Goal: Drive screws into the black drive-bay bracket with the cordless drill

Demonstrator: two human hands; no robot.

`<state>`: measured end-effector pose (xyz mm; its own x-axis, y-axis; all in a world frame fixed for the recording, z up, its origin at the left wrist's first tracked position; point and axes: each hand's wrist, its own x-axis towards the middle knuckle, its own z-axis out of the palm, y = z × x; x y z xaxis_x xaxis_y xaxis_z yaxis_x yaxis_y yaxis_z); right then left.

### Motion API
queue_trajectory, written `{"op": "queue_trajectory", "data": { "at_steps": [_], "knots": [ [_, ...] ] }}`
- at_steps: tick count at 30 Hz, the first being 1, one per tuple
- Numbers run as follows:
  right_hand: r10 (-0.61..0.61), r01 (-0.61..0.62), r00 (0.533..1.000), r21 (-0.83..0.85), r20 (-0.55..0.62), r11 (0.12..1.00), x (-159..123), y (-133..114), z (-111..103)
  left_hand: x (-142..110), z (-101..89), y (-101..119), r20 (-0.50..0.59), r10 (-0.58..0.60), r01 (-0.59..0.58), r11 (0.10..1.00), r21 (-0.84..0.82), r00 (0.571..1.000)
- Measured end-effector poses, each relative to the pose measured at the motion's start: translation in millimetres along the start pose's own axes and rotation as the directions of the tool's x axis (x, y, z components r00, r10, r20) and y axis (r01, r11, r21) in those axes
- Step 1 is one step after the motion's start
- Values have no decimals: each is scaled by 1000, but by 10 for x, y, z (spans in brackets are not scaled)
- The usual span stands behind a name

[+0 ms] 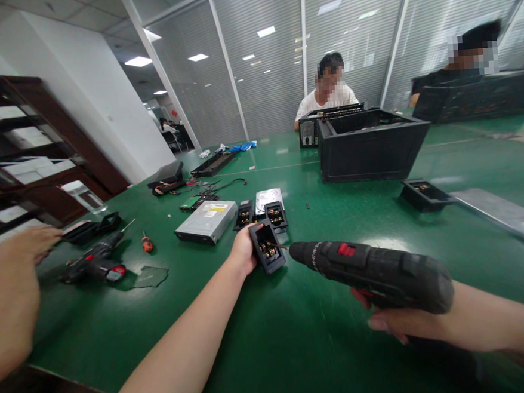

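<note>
My left hand (244, 250) grips a small black plastic box (269, 254) by its left side, its open face with brass-coloured metal parts turned toward me. In my right hand (399, 321) is a black cordless drill (370, 270) with red switches. The drill's long thin bit points left and reaches into the box, near the brass parts; whether it touches one is too small to tell. Just behind the box lie two similar black boxes (244, 215) and a silver hard drive (269, 199). A silver optical drive (207, 222) rests left of them.
Another person's arm (8, 292) extends in at the left, near a second drill (93, 260) and an orange screwdriver (147, 243). A black computer case (369, 150) stands ahead right. Another black box (424, 194) and a flat grey panel (503, 212) lie right. Two people sit across the green table (164, 341).
</note>
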<state>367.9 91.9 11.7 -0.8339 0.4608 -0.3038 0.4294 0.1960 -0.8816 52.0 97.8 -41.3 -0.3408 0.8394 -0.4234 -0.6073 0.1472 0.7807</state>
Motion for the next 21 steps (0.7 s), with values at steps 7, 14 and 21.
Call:
{"op": "queue_trajectory", "data": {
  "at_steps": [7, 14, 21],
  "knots": [
    [-32, 31, 999, 46, 25, 998, 17, 10, -9, -6, -18, -1, 9, 18, -18, 1000, 7, 1000],
    [-42, 42, 999, 40, 13, 998, 17, 2, -6, -5, -26, 0, -3, 7, -7, 1000, 20, 1000],
    [-42, 40, 999, 60, 27, 997, 26, 2, -2, -24, -2, 1, 3, 12, -12, 1000, 11, 1000]
  ]
}}
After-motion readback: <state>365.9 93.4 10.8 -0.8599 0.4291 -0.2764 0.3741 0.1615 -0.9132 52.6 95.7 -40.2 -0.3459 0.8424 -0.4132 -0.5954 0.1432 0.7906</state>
